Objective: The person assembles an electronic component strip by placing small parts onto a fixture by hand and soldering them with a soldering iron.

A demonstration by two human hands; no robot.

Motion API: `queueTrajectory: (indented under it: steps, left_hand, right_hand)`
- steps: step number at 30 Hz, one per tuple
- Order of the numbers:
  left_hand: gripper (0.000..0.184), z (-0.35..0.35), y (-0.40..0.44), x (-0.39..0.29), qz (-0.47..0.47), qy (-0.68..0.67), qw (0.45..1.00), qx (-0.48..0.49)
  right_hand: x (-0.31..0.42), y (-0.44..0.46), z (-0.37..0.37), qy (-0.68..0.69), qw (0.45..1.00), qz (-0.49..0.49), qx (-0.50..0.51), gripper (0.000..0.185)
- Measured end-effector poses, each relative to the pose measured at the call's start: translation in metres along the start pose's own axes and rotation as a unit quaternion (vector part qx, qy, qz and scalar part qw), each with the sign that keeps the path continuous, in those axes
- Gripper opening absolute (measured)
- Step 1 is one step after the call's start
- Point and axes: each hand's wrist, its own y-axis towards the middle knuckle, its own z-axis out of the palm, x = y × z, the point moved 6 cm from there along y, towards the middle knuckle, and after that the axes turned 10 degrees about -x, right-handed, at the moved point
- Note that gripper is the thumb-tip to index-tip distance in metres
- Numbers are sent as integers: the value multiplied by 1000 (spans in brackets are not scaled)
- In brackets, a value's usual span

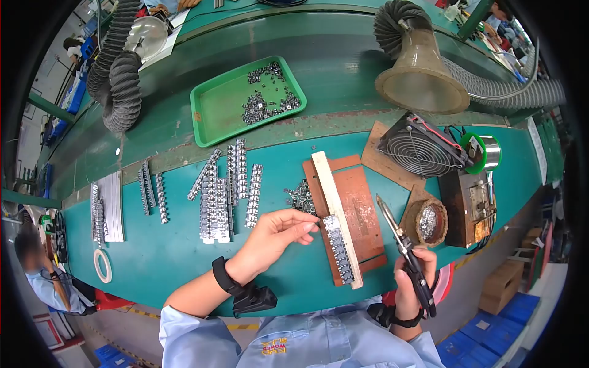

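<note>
My right hand [412, 279] is wrapped round the dark handle of a soldering iron [403, 241], whose tip points up and away from me. With thumb and forefinger pinched together, my left hand [283, 236] is at the upper end of a strip of small electronic parts [339, 250]. Whatever sits between those fingertips is too small to make out. The strip lies along a pale wooden bar [337, 214], which rests on a reddish-brown board [359, 211]. Just beyond my left fingertips is a pile of small metal parts [299, 197].
Several finished-looking strips [215, 208] lie at left, near a tape ring [102, 265]. A green tray [202, 116] holds loose parts. At right are a fan [420, 147], solder spool [492, 153], round pot [431, 222] and metal box [460, 208]. An extraction hood [422, 83] hangs above.
</note>
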Motion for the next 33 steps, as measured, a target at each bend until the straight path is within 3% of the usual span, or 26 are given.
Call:
queueTrajectory:
  steps: [2,10,14,21,33]
  left_hand:
    - [17,1,1,3,-15,-33,999,-5]
    - [15,4,4,5,-25,-82,996,-30]
    - [15,5,5,5,-39,-41,998,-35]
    - [25,8,10,4,-60,-106,992,-32]
    - [27,9,13,3,-54,-88,994,-22]
  right_hand:
    - [11,4,2,4,998,-61,23,43]
    - [-9,16,14,19,988,-63,140,43]
    - [-12,17,14,13,985,-82,151,44]
    - [-12,22,17,1,985,-83,153,43]
    - [-9,23,20,9,980,-111,167,44]
